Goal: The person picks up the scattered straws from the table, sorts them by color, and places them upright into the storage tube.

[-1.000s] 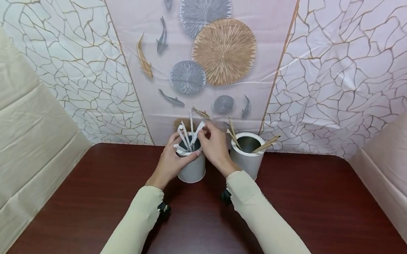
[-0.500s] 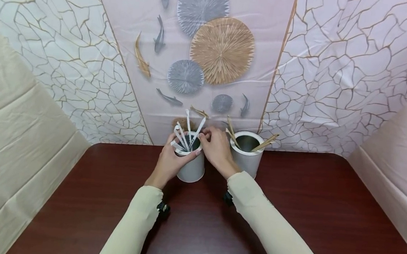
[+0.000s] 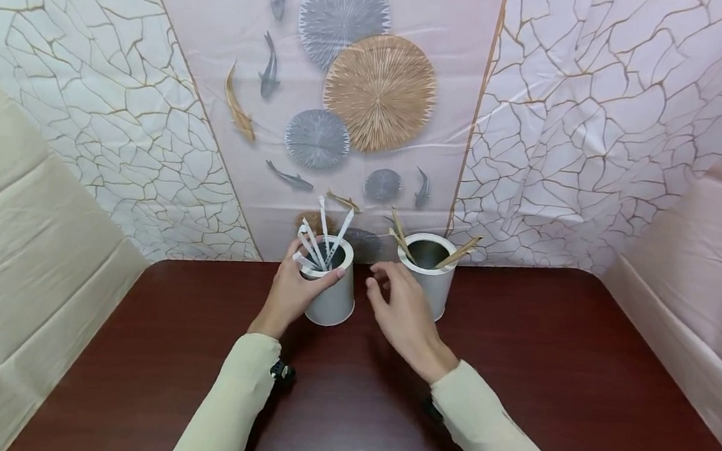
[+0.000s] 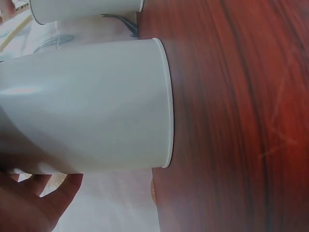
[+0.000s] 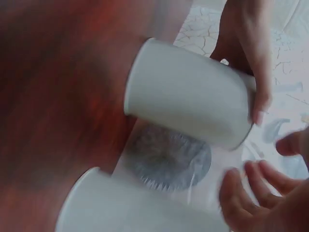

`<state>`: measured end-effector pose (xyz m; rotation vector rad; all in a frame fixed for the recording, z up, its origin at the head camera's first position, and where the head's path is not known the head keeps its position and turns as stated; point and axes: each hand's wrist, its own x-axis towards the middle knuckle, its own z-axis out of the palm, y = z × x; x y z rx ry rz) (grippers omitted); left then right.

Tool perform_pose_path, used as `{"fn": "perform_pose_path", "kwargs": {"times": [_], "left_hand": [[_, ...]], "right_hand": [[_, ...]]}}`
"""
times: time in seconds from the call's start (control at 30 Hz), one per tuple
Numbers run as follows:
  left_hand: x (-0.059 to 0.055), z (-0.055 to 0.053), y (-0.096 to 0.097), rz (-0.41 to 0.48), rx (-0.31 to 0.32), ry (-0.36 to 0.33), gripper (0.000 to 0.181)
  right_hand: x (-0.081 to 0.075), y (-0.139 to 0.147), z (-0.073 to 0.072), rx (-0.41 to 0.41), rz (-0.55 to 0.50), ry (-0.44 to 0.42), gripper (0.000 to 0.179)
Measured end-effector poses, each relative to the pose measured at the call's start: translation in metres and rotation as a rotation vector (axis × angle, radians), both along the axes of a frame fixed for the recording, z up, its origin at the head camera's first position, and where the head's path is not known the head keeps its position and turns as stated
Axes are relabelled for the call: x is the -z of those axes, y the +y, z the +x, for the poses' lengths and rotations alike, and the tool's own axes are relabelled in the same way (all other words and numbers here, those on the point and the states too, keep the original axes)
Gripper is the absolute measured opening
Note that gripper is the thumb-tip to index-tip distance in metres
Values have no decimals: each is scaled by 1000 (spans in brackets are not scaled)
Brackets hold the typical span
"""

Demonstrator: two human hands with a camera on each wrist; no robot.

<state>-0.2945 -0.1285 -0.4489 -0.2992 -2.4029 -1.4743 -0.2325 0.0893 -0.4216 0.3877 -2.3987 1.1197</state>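
My left hand (image 3: pixel 291 292) grips a grey-white can (image 3: pixel 333 300) near its rim, thumb across the front and fingers round the far left side. Several white paper-wrapped straws (image 3: pixel 343 230) lean inside it. The left wrist view shows the can's smooth side (image 4: pixel 96 106) and base resting on the table, fingertips (image 4: pixel 67 191) against it. Between that can and a second grey-white can (image 3: pixel 434 289) hovers my right hand (image 3: pixel 407 323), holding nothing, its fingers loosely bent. In the right wrist view the right hand (image 5: pixel 270 198) appears blurred, apart from the gripped can (image 5: pixel 188 92).
Several brown, thin paper-wrapped sticks (image 3: pixel 462 253) stand in the second can, leaning to both sides. Both cans stand near the back edge of the dark red-brown table (image 3: pixel 344 417). A patterned cloth backdrop (image 3: pixel 411 15) hangs right behind, with beige cloth walls (image 3: pixel 21 282) at the sides.
My right hand has let go of a white straw and drawn back from the left can, toward the right and nearer me. The left hand keeps its grip. The head view has shifted slightly.
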Motion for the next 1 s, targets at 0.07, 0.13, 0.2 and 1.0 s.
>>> {"fn": "perform_pose_path", "kwargs": {"times": [0.07,0.13,0.2,1.0], "left_hand": [[0,1,-4,4,0,11,77],[0,1,-9,9,-4,12,75],[1,2,-13,9,-13,5,74],[6,0,-7,25,-58,-80,113]], "right_hand": [[9,12,4,64,-72,116,13],[19,24,1,137,-172,196,14],[29,35,-5,209,-266,209,25],[41,67,-44,129,-300,-199,106]]}}
